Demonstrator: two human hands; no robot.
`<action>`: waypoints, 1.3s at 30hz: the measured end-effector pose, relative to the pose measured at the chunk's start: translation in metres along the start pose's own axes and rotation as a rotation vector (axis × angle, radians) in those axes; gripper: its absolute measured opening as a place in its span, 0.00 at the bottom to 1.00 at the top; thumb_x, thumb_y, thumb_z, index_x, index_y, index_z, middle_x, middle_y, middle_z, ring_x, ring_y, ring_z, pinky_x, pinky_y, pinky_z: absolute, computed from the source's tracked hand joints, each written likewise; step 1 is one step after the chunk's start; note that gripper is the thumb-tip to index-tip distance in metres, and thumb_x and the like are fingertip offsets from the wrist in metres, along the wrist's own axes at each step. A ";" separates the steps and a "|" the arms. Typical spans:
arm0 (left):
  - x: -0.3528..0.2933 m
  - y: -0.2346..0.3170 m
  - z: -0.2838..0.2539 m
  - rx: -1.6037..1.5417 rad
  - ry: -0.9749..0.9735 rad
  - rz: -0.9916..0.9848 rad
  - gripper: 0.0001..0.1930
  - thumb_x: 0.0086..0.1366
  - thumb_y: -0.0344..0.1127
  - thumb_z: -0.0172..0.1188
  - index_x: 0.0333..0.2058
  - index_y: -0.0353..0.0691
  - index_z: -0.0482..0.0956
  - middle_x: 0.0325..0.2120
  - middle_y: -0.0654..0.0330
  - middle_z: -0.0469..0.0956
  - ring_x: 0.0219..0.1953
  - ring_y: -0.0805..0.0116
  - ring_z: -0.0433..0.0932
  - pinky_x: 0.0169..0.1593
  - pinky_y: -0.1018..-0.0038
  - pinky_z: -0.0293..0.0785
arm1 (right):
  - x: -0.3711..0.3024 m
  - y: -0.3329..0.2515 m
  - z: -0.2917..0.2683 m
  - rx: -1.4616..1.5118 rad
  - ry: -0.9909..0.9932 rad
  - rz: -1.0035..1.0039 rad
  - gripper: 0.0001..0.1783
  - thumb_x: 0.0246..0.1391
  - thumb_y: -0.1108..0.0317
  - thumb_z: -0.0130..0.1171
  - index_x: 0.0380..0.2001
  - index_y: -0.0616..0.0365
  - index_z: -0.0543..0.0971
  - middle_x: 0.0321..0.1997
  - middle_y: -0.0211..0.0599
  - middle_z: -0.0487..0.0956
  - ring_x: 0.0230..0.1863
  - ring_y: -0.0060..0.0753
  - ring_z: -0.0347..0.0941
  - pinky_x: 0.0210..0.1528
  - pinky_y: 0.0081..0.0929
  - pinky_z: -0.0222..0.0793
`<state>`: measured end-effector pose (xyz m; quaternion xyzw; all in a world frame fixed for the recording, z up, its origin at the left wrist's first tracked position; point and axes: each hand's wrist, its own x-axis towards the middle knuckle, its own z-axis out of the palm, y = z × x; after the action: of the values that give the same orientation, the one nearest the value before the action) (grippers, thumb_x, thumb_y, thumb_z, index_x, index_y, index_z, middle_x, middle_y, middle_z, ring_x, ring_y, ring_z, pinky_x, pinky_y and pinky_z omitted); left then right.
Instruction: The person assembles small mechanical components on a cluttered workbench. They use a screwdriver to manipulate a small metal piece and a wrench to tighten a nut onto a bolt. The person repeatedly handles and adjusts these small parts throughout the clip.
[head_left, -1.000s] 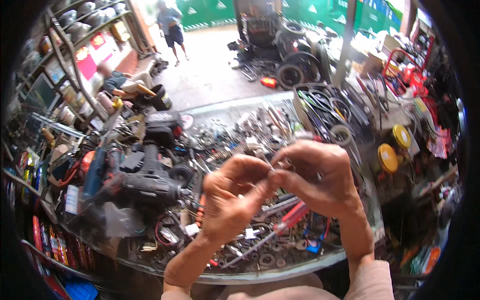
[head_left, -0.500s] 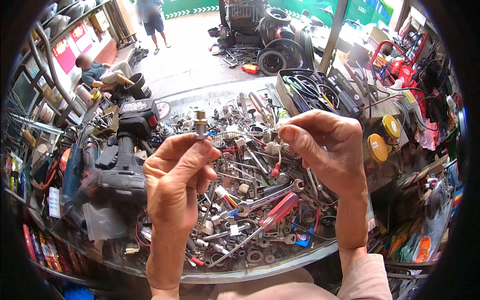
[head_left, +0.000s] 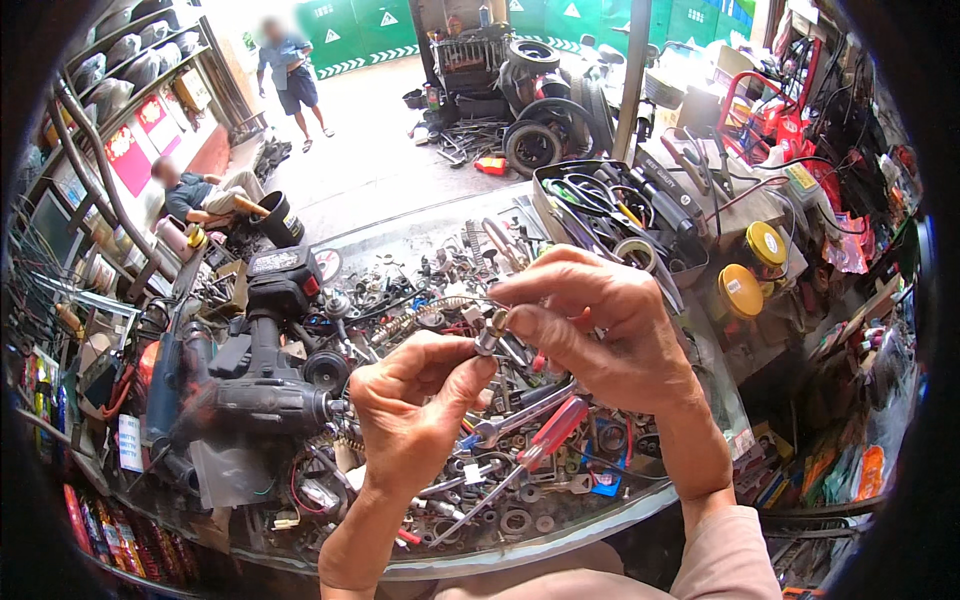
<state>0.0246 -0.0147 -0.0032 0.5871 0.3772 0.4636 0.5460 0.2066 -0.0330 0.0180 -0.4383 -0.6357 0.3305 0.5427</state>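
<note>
A small metal fitting (head_left: 487, 343), silver at its lower part and brass-coloured at its upper end, is held above the middle of the cluttered bench. Thumb and forefinger of my left hand (head_left: 412, 405) pinch its silver part. From the right, my right hand (head_left: 610, 335) closes thumb and forefinger on the brass end. Beneath the hands lie a screwdriver (head_left: 556, 432) with a red handle and a combination wrench (head_left: 515, 420), partly covered by my right hand. Nuts, washers and sockets surround them.
A black cordless impact wrench (head_left: 260, 402) lies left of my left hand. A tool box (head_left: 545, 180) with cables and tools stands back right, near yellow round lids (head_left: 741, 290). Beyond the bench, one person (head_left: 290, 80) stands and another (head_left: 200, 195) sits.
My hands have come together, the left moving right with the fitting and the right moving left onto its brass end. The fitting has tilted, and the view has shifted slightly.
</note>
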 end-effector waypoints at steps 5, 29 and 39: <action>-0.002 -0.001 0.000 0.092 -0.032 0.128 0.06 0.56 0.21 0.64 0.33 0.30 0.79 0.25 0.61 0.78 0.26 0.78 0.77 0.29 0.83 0.74 | 0.002 0.001 -0.011 -0.127 -0.092 -0.162 0.09 0.50 0.75 0.64 0.37 0.60 0.81 0.32 0.31 0.76 0.28 0.15 0.72 0.23 0.14 0.66; 0.008 0.000 -0.014 0.023 -0.188 0.026 0.06 0.55 0.21 0.64 0.33 0.28 0.80 0.26 0.59 0.78 0.23 0.77 0.75 0.24 0.83 0.71 | 0.002 0.005 0.002 -0.641 -0.092 -0.332 0.08 0.52 0.67 0.62 0.27 0.58 0.74 0.24 0.36 0.73 0.23 0.41 0.72 0.21 0.32 0.65; 0.008 0.009 -0.015 0.428 -0.071 0.362 0.08 0.51 0.21 0.65 0.32 0.32 0.80 0.23 0.55 0.78 0.23 0.68 0.77 0.27 0.77 0.72 | 0.005 0.010 0.015 -0.436 -0.028 -0.287 0.06 0.54 0.72 0.58 0.26 0.60 0.72 0.21 0.40 0.69 0.21 0.44 0.68 0.21 0.34 0.61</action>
<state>0.0116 -0.0033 0.0067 0.7629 0.3360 0.4424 0.3307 0.1941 -0.0238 0.0077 -0.4457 -0.7551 0.1109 0.4679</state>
